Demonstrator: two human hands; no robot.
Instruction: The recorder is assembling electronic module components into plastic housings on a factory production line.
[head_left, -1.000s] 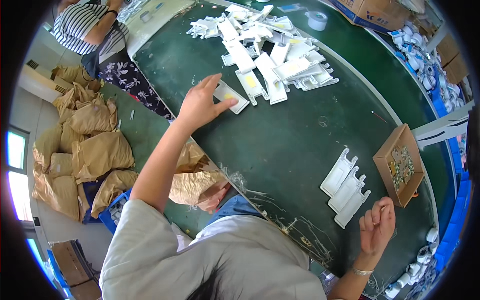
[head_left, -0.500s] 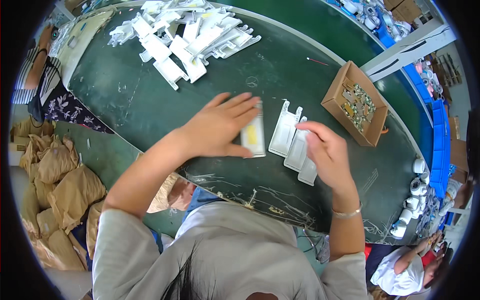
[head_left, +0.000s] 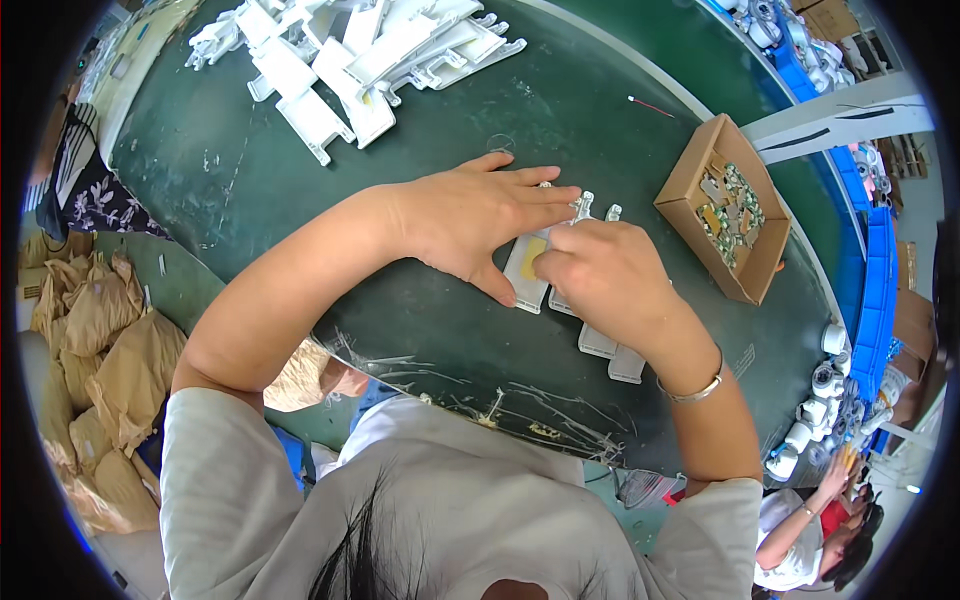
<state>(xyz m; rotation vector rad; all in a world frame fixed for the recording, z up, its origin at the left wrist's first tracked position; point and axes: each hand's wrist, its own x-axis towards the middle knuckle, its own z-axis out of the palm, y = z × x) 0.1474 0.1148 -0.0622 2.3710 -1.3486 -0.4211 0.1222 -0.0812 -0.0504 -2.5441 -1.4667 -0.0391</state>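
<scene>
My left hand (head_left: pixel 475 220) lies with its fingers spread, across a flat white plastic housing (head_left: pixel 522 290) that has a yellow patch (head_left: pixel 530 256). Its thumb touches the housing's near left edge. Over the patch's right side bends my right hand (head_left: pixel 610 275), fingers curled together; anything within them is hidden. Several more white housings (head_left: pixel 597 342) lie side by side, partly under the right hand and wrist. A large heap of similar white housings (head_left: pixel 345 75) is spread at the far left of the dark green table (head_left: pixel 420 330).
At the right an open cardboard box (head_left: pixel 693 178) holds small circuit boards (head_left: pixel 735 215). Behind it lies a thin red wire (head_left: pixel 652 106). White round fittings (head_left: pixel 797 437) line the table's right end near blue trays (head_left: pixel 882 300). Brown sacks (head_left: pixel 135 370) fill the floor at left; co-workers sit at both sides.
My left hand has moved right, and the housing beneath it now sits closer to the row. The right hand has swung left from the row onto the yellow patch. The view has shifted slightly.
</scene>
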